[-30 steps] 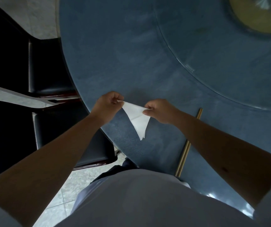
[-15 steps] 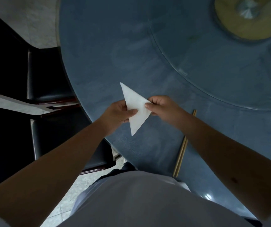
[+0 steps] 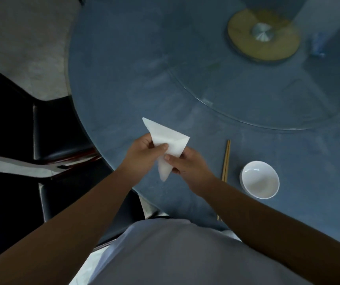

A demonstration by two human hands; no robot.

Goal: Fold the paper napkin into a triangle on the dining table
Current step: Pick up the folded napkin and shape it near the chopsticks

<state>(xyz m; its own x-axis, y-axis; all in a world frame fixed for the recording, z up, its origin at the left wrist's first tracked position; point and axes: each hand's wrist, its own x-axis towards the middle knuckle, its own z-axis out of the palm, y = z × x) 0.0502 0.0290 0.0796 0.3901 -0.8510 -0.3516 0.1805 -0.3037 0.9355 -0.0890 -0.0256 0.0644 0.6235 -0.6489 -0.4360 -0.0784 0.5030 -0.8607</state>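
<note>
A white paper napkin (image 3: 166, 138), folded into a triangle, is held just above the near edge of the round blue dining table (image 3: 124, 58). My left hand (image 3: 142, 154) pinches its left side with the thumb on top. My right hand (image 3: 185, 164) grips the lower right part, thumb on the paper. One corner of the napkin points away from me, one to the right, and the narrow tip points down towards me.
A pair of wooden chopsticks (image 3: 226, 159) lies right of my right hand, with a white bowl (image 3: 260, 179) beyond them. A glass turntable (image 3: 267, 95) with a round gold hub (image 3: 263, 34) covers the table's far part. Black chairs (image 3: 60, 130) stand at the left.
The napkin has turned from hanging point-down between both hands to a flatter triangle. My right hand slid down to its lower part. The view shifted, bringing the bowl into sight.
</note>
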